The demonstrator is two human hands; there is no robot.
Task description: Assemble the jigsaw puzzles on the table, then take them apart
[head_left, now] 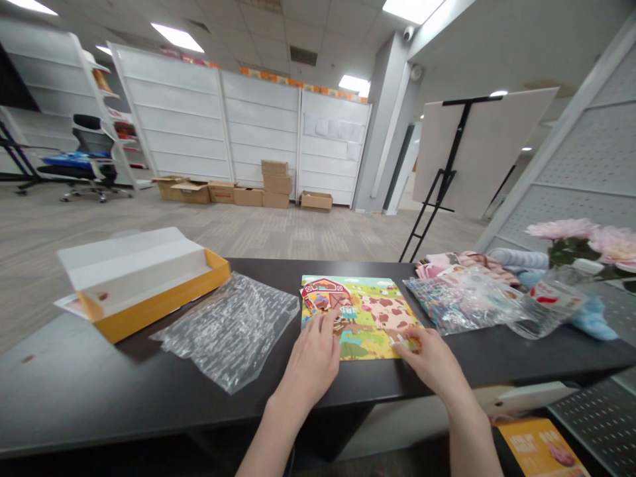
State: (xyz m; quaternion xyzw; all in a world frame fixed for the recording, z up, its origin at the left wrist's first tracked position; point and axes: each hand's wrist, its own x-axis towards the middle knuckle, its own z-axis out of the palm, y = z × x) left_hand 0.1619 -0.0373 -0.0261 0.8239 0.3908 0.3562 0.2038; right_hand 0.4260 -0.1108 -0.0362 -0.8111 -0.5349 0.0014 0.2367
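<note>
A colourful farm-picture puzzle (355,285) lies flat on the dark table, with a red barn at its left and a brown-spotted cow at its right. My left hand (315,354) rests on the puzzle's lower left part, its fingers stretched out and nothing held. At the lower right corner, my right hand (427,354) has its thumb and bent fingers closed around what looks like a small puzzle piece (412,344); the fingers partly hide it. Left of the puzzle lies a crumpled clear plastic bag (233,331).
An opened yellow box (163,308) with a white lid stands on the dark table (64,391) at the left. Plastic-wrapped items (462,298), a clear bottle (551,301), rolled cloths and pink flowers (571,230) crowd the right end. Below right is another yellow box (541,447).
</note>
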